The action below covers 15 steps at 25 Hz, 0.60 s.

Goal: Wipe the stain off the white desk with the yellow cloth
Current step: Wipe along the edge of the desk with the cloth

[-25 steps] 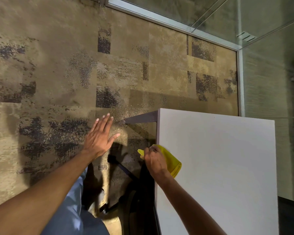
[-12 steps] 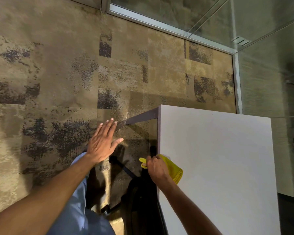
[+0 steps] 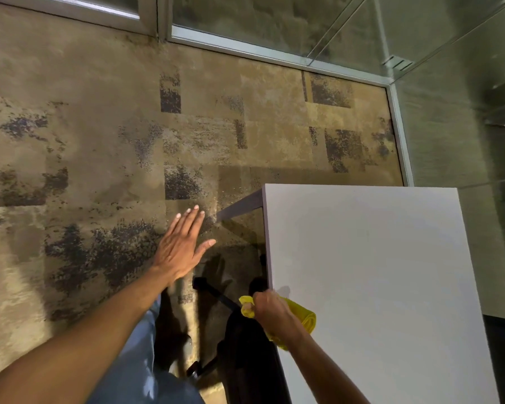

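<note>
Head view looked steeply down on the white bench (image 3: 376, 272), whose top filled the right half of the picture, with patterned carpet (image 3: 99, 126) to the left and glass partitions (image 3: 274, 18) at the far side. The right hand (image 3: 270, 314) was clenched around the bunched yellow cloth (image 3: 302, 317), pressing it against the near-left edge of the bench, so that the cloth lay partly on the top and partly over the rim. Compared with a second earlier, that hand and cloth sat nearer along the same left edge, which suggested a short stroke drawn back toward the person along the rim. The left hand (image 3: 181, 249) hung released, fingers spread flat, off the bench to the left above the carpet, holding nothing and much as it had been. No stain could be made out on the bench top; any mark was either under the cloth or too faint to see. Judging by this, the wiping was under way at the edge, and the spot beneath the cloth would need checking before the task could be called done.
</note>
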Each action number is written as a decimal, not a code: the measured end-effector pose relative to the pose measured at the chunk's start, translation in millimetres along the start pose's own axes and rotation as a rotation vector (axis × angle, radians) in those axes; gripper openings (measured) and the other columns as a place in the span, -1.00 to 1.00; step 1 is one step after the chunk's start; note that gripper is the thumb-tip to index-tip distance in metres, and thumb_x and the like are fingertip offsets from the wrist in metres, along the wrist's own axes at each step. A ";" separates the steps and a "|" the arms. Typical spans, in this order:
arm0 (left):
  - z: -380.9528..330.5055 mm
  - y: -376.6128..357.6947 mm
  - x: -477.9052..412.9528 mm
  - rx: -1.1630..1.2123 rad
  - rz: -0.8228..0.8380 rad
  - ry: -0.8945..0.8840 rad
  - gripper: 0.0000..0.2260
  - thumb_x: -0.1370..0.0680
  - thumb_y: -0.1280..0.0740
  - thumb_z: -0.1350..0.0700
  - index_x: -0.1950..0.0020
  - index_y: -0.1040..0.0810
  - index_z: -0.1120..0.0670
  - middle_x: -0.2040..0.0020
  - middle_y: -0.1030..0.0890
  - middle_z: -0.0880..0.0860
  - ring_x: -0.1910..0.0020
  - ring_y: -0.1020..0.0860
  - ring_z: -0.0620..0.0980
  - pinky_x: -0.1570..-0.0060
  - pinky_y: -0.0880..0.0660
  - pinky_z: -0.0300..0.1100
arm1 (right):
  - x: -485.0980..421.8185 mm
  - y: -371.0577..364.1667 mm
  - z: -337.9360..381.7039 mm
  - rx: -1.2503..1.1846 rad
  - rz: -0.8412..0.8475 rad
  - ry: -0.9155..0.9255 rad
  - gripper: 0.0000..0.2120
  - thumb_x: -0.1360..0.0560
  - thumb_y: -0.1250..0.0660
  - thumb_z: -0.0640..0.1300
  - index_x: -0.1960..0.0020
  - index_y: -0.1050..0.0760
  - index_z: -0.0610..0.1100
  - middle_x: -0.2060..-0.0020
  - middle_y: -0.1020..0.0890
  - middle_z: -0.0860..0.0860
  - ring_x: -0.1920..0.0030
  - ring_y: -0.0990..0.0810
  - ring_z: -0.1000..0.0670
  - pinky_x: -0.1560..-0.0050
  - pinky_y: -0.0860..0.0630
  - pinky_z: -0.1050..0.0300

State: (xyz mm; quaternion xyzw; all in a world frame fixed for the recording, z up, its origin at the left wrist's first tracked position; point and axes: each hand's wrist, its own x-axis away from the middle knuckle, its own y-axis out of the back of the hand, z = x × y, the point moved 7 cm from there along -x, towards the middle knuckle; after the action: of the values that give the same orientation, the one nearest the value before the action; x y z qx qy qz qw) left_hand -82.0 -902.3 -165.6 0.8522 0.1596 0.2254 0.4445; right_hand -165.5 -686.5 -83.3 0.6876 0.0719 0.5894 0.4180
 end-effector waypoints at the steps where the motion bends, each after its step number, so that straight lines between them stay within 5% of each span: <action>1: -3.0 1.8 -1.9 0.001 0.001 -0.006 -0.19 -0.64 0.23 -0.40 -0.69 -0.04 0.15 -0.69 -0.09 0.15 -0.67 -0.09 0.09 -0.63 0.17 -0.04 | -0.9 0.2 -11.2 -0.129 0.064 -0.061 -0.76 -0.59 -0.29 -0.08 -0.02 -0.57 -0.26 0.05 -0.67 -0.22 0.04 -0.66 -0.18 0.00 -0.55 0.02; 4: -18.0 8.5 -9.7 0.018 0.011 -0.031 -0.19 -0.65 0.20 -0.39 -0.68 -0.12 0.17 -0.68 -0.14 0.16 -0.66 -0.14 0.11 -0.62 0.18 -0.06 | 9.8 15.9 -36.4 -0.885 0.178 -0.151 -0.60 -0.58 -0.27 0.14 -0.21 -0.58 -0.14 -0.12 -0.68 -0.04 -0.10 -0.65 -0.02 -0.21 -0.54 0.04; 7: -40.5 14.9 -20.0 0.024 0.012 -0.087 -0.20 -0.66 0.18 -0.38 -0.67 -0.15 0.18 -0.67 -0.16 0.16 -0.65 -0.16 0.11 -0.62 0.13 -0.04 | 22.0 42.9 -62.8 -1.509 -0.012 -0.173 -0.62 -0.62 -0.26 -0.07 -0.36 -0.48 -0.23 -0.24 -0.63 -0.11 -0.22 -0.64 -0.05 -0.26 -0.54 0.06; 10: -65.8 23.2 -35.8 0.037 0.016 -0.149 -0.20 -0.66 0.19 -0.39 -0.67 -0.12 0.16 -0.68 -0.13 0.14 -0.66 -0.12 0.07 -0.62 0.14 -0.06 | 30.1 63.5 -88.6 -1.601 -0.270 -0.256 -0.61 -0.61 -0.19 -0.06 -0.29 -0.52 -0.30 -0.16 -0.67 -0.15 -0.17 -0.66 -0.04 -0.25 -0.56 0.04; 15: -111.2 40.6 -62.3 0.008 0.011 -0.273 -0.24 -0.67 0.15 -0.37 -0.67 -0.16 0.14 -0.67 -0.14 0.11 -0.65 -0.16 0.06 -0.63 0.11 -0.07 | 44.5 76.2 -108.2 -1.656 -0.546 -0.364 -0.61 -0.59 -0.18 0.13 -0.19 -0.61 -0.09 -0.08 -0.72 -0.05 -0.17 -0.66 -0.06 -0.28 -0.53 -0.05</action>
State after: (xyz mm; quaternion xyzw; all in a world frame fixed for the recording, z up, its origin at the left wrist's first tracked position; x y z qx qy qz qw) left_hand -190.4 -878.0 -91.1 0.8776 0.0941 0.1091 0.4573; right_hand -276.6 -656.0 -4.4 0.2069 -0.2830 0.2139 0.9118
